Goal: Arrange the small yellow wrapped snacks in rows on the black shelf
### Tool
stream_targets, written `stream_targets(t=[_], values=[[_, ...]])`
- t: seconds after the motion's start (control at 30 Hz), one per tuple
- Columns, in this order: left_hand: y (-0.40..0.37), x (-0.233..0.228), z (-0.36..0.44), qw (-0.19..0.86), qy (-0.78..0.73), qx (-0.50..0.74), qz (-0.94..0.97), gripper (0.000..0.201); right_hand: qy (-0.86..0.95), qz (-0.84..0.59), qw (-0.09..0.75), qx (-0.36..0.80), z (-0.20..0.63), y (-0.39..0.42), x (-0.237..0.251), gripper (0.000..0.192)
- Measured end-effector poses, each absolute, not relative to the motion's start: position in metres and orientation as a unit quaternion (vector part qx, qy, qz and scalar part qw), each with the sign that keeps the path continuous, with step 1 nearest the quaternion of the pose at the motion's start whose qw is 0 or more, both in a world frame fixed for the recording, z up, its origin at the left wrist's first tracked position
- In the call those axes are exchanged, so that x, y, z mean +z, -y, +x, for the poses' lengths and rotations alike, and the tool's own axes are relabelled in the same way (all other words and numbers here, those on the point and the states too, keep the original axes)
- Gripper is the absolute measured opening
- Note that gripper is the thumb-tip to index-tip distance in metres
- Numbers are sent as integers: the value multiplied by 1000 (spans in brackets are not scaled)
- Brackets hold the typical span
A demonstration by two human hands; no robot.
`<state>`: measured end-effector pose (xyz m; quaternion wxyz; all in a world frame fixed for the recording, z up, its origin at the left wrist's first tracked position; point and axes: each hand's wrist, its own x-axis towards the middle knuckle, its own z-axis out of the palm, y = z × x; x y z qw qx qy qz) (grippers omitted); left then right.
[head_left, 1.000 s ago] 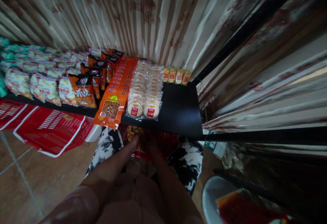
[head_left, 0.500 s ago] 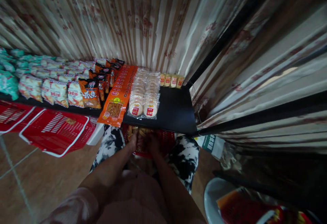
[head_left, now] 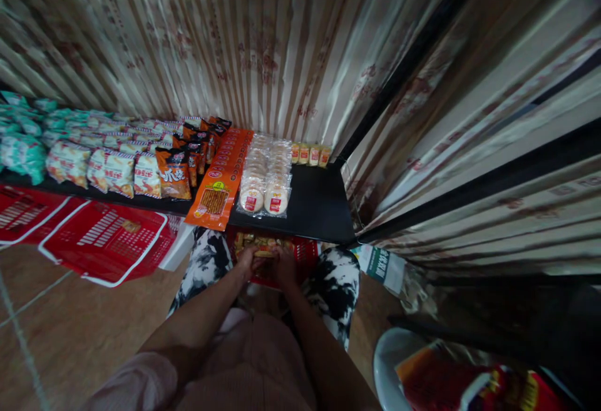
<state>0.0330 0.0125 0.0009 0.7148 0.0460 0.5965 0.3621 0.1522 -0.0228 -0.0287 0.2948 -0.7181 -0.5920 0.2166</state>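
Between my knees, partly under the front of the black shelf [head_left: 320, 195], is a red basket [head_left: 308, 252] with small yellow-brown packaged snacks [head_left: 244, 239] in it. My left hand [head_left: 246, 261] and my right hand [head_left: 283, 267] face each other over the basket. Their fingers are closed on the ends of small yellowish snack packets [head_left: 265, 254] that span the gap. It is too dark to tell how many packets are held. Just above, on the shelf, lie two rows of round white rice crackers [head_left: 275, 200] in clear wrappers and an orange bag of snack sticks [head_left: 213, 201].
Small yellow packets [head_left: 314, 156] stand at the shelf's back right. Orange-black bags [head_left: 173, 173], white bags [head_left: 110, 171] and green bags [head_left: 23, 156] fill its left. Red baskets [head_left: 107, 236] sit below left. A white tub [head_left: 387, 361] is at lower right; pleated curtain [head_left: 263, 42] hangs behind.
My hands have come up slightly out of the basket, and the yellowish packets between them now show. The camera view has shifted a little.
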Motion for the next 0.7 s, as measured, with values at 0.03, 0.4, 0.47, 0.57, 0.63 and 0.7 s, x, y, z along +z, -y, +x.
stream_targets(t=[0.03,0.4,0.47,0.57,0.63,0.7], values=[[-12,2,34,714,-597,364,48,19,584,-720,306,217,153,23,-29,31],[-7,18,41,723,-584,359,85,27,488,-740,400,233,161,27,-22,26],[-6,21,42,725,-583,357,88,28,473,-741,409,243,162,28,-21,25],[-4,25,43,731,-580,346,100,30,463,-735,425,254,164,30,-14,24],[-2,28,45,737,-578,330,118,33,464,-730,437,247,166,32,-8,24],[1,30,48,750,-566,311,141,35,461,-727,447,241,168,33,-1,24]])
